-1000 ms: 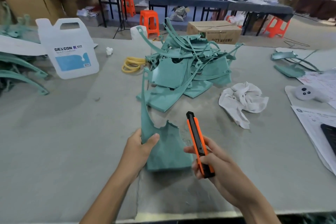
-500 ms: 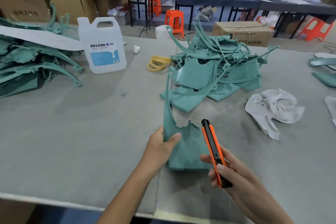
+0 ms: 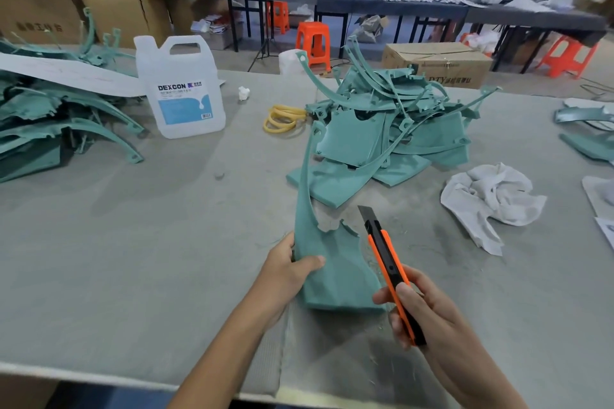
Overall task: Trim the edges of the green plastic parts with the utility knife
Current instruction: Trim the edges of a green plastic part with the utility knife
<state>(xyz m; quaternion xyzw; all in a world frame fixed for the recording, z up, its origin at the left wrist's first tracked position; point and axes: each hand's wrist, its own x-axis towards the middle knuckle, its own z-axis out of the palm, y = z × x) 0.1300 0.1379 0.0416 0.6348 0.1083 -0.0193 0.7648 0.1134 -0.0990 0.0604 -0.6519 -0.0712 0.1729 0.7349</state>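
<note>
My left hand (image 3: pixel 287 267) grips the left edge of a green plastic part (image 3: pixel 335 272), holding it upright on the grey table (image 3: pixel 133 242); its long thin arm curves up and away. My right hand (image 3: pixel 418 312) holds an orange and black utility knife (image 3: pixel 387 262) just right of the part, with the blade out and pointing away from me. The blade tip is close to the part's ragged top edge, not touching it. A heap of green plastic parts (image 3: pixel 392 129) lies behind, mid-table.
A second heap of green parts (image 3: pixel 50 123) lies at far left beside a white DEXCON jug (image 3: pixel 181 90). Yellow rubber bands (image 3: pixel 282 118) sit behind the held part. A crumpled white rag (image 3: pixel 491 199) lies to the right. Cardboard boxes, orange stools and people stand beyond the table.
The knife blade now sticks out of the handle; earlier it was retracted. My view has swung left, bringing the left heap into sight. Both hands keep their hold.
</note>
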